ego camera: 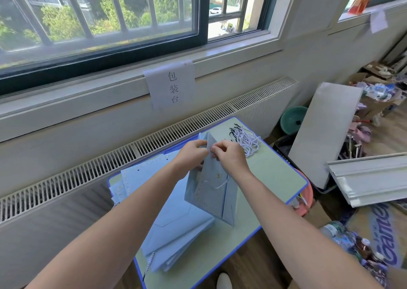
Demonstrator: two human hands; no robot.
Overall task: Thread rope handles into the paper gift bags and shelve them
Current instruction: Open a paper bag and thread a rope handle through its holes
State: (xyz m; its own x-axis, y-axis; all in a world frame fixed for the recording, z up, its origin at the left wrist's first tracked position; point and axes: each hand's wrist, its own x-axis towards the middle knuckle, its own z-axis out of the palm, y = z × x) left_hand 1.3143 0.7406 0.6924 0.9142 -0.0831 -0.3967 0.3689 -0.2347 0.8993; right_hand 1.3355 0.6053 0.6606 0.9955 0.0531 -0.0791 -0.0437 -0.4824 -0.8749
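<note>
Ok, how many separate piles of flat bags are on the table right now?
2: one flat pile at the table's far left by the radiator, one flat pile at the near edge. Both hands grip one opened bag between them.

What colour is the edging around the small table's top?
Blue; the table edging frames a pale green top, shown in the head view.

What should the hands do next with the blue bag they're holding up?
Probably pull the rope end through the hole near the bag's top edge. Both the left hand and the right hand pinch at the rim of the upright blue bag, and one rope handle already hangs on its near face, so the other side seems to be the one in progress. More ropes wait on the table.
</note>
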